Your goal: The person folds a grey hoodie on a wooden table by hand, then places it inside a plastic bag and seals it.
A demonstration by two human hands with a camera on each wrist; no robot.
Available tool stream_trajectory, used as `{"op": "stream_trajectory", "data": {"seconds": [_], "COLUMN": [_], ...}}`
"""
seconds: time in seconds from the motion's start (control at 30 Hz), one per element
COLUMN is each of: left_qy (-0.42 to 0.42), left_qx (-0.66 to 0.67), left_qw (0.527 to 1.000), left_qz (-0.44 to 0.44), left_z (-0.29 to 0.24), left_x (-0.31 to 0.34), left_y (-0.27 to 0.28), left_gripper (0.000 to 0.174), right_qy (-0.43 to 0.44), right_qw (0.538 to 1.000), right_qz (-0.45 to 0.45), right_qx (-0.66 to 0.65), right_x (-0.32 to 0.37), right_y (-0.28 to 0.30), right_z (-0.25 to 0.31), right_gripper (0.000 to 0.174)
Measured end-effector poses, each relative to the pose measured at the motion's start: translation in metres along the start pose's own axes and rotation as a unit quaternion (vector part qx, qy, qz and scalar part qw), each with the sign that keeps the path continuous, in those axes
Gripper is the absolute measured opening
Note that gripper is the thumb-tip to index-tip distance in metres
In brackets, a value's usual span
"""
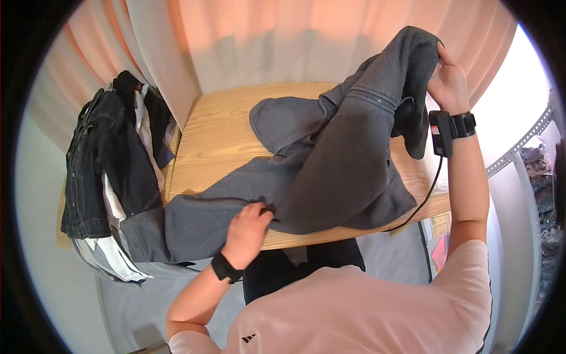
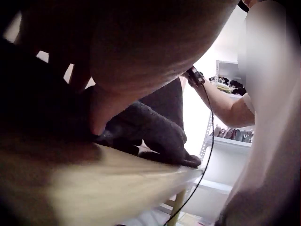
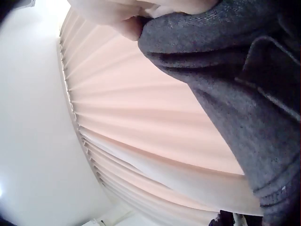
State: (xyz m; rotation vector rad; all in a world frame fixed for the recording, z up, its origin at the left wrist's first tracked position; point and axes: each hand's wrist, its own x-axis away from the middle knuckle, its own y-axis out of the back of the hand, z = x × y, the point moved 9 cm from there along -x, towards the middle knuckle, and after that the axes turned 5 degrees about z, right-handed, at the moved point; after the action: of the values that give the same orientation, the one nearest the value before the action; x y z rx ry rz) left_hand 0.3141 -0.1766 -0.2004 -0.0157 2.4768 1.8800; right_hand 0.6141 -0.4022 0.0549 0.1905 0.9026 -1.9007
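A dark grey garment [image 1: 348,159] of thick cloth spreads over the wooden table, its right part lifted into a tall fold. High at the right, my right hand [image 1: 449,85] grips the raised end, thumb and fingers on the cloth; in the right wrist view the garment [image 3: 221,94] hangs down from those fingers. At the table's front edge my left hand [image 1: 246,231] pinches the lower cloth with bent fingers. In the left wrist view my left hand [image 2: 141,52] is dark and close, its thumb against the cloth. A long grey section stretches left past the table edge.
Dark and white clothes, a black denim jacket [image 1: 94,171] on top, lie piled left of the wooden table [image 1: 206,141]. Pink curtains [image 1: 306,53] hang behind. Shelves with folded things [image 1: 539,189] stand at the right. A black cable [image 1: 427,200] runs down from the right wrist camera.
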Motion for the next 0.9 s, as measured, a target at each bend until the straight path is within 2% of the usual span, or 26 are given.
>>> {"op": "stream_trajectory", "data": {"seconds": [0.07, 0.1, 0.17, 0.2, 0.27, 0.3, 0.33, 0.37, 0.4, 0.43, 0.47, 0.5, 0.53, 0.57, 0.6, 0.63, 0.67, 0.7, 0.73, 0.77, 0.8, 0.87, 0.9], "left_qy": [0.051, 0.065, 0.223, 0.117, 0.156, 0.202, 0.248, 0.264, 0.269, 0.292, 0.312, 0.286, 0.277, 0.300, 0.321, 0.359, 0.359, 0.360, 0.358, 0.350, 0.351, 0.322, 0.341], "left_qx": [0.021, -0.021, -0.029, -0.085, -0.101, -0.068, -0.037, -0.048, -0.052, 0.016, 0.083, 0.084, 0.083, 0.109, 0.136, 0.163, 0.160, 0.239, 0.317, 0.367, 0.364, 0.438, 0.400], "left_qw": [0.992, 0.985, 0.950, 0.928, 0.882, 0.867, 0.847, 0.847, 0.848, 0.864, 0.873, 0.882, 0.890, 0.887, 0.883, 0.874, 0.874, 0.858, 0.836, 0.827, 0.828, 0.804, 0.823], "left_qz": [-0.109, -0.160, -0.218, -0.345, -0.433, -0.451, -0.468, -0.459, -0.455, -0.410, -0.364, -0.366, -0.352, -0.333, -0.314, -0.284, -0.284, -0.277, -0.269, -0.242, -0.243, -0.241, -0.215], "left_z": [0.031, 0.058, 0.125, 0.130, 0.174, 0.198, 0.221, 0.248, 0.254, 0.269, 0.281, 0.283, 0.282, 0.287, 0.290, 0.280, 0.266, 0.257, 0.250, 0.241, 0.229, 0.196, 0.183], "left_x": [0.013, 0.019, 0.040, 0.053, 0.077, 0.086, 0.097, 0.102, 0.105, 0.104, 0.102, 0.102, 0.102, 0.104, 0.106, 0.107, 0.108, 0.108, 0.109, 0.109, 0.111, 0.109, 0.105], "left_y": [0.039, 0.061, 0.118, 0.156, 0.199, 0.207, 0.212, 0.211, 0.207, 0.196, 0.181, 0.172, 0.163, 0.152, 0.143, 0.139, 0.143, 0.138, 0.135, 0.132, 0.137, 0.136, 0.134], "left_gripper": [0.033, 0.031, 0.034, 0.033, 0.032, 0.030, 0.029, 0.025, 0.025, 0.024, 0.023, 0.022, 0.022, 0.021, 0.020, 0.026, 0.026, 0.031, 0.035, 0.047, 0.047, 0.053, 0.060], "right_qy": [-0.009, -0.008, 0.019, 0.018, 0.008, 0.002, -0.040, -0.081, -0.126, -0.185, -0.239, -0.307, -0.462, -0.466, -0.465, -0.452, -0.435, -0.432, -0.435, -0.438, -0.440, -0.372, -0.354], "right_qw": [1.000, 1.000, 0.996, 0.996, 0.973, 0.973, 0.959, 0.939, 0.938, 0.909, 0.873, 0.810, 0.642, 0.580, 0.583, 0.600, 0.611, 0.613, 0.632, 0.651, 0.669, 0.769, 0.801], "right_qz": [0.024, 0.025, -0.054, -0.054, -0.138, -0.140, -0.131, -0.120, -0.085, -0.071, -0.005, 0.031, 0.091, 0.184, 0.184, 0.265, 0.344, 0.344, 0.325, 0.306, 0.287, 0.176, 0.126], "right_qx": [-0.001, 0.001, 0.065, 0.064, 0.187, 0.183, 0.249, 0.313, 0.313, 0.367, 0.426, 0.499, 0.606, 0.642, 0.641, 0.605, 0.565, 0.565, 0.552, 0.539, 0.525, 0.489, 0.467], "right_x": [-0.005, -0.006, -0.004, -0.001, 0.014, 0.022, 0.031, 0.040, 0.050, 0.066, 0.078, 0.093, 0.111, 0.119, 0.124, 0.133, 0.140, 0.135, 0.121, 0.104, 0.089, 0.041, 0.025], "right_y": [-0.006, -0.005, 0.013, 0.009, 0.003, -0.011, -0.030, -0.044, -0.048, -0.052, -0.067, -0.078, -0.067, -0.075, -0.071, -0.080, -0.091, -0.091, -0.089, -0.086, -0.082, -0.068, -0.053], "right_z": [0.005, 0.009, 0.021, 0.020, 0.011, -0.003, -0.024, -0.044, -0.072, -0.095, -0.121, -0.140, -0.162, -0.180, -0.187, -0.202, -0.212, -0.211, -0.207, -0.203, -0.201, -0.197, -0.209], "right_gripper": [0.033, 0.033, 0.031, 0.031, 0.029, 0.029, 0.029, 0.030, 0.032, 0.034, 0.040, 0.040, 0.038, 0.035, 0.035, 0.035, 0.035, 0.035, 0.031, 0.028, 0.025, 0.024, 0.024]}}
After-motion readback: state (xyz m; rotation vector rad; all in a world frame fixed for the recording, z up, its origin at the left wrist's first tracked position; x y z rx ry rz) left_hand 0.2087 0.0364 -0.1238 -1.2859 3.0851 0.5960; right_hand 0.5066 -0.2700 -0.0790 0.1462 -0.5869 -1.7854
